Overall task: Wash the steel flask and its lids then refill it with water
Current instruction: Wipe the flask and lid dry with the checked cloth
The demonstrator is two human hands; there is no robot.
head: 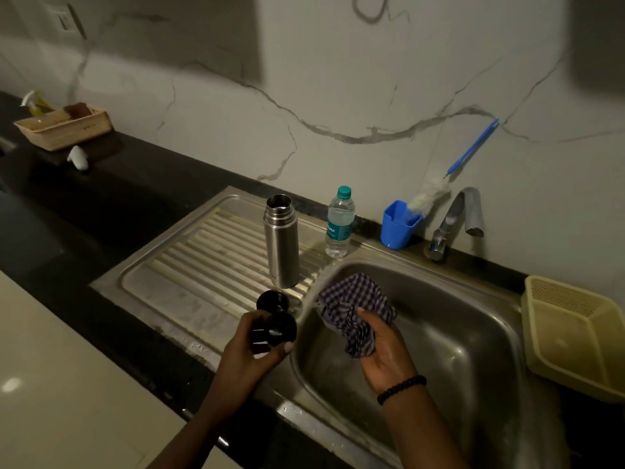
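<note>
Here the left hand (248, 350) grips a black lid (274, 328), fingers curled round it, just above the near edge of the ribbed draining board (189, 258). A second black lid (272, 299) lies just behind it on the board. The right hand (382, 346) holds a bunched checked cloth (355, 306) over the sink basin (456, 333), thumb and fingers closed on the fabric; a black bead bracelet (401, 389) circles that wrist. The steel flask (281, 240) stands upright and open-mouthed on the draining board, apart from both hands. Just beside it to the right stands a capped plastic water bottle (340, 223). Further right a blue cup (397, 225) holds a bottle brush (453, 177) leaning against the marble wall, near the tap (456, 218). A yellow tray (575, 340) sits on the dark worktop (101, 204) right of the sink, and a wooden basket (64, 125) is far off at the left.
</note>
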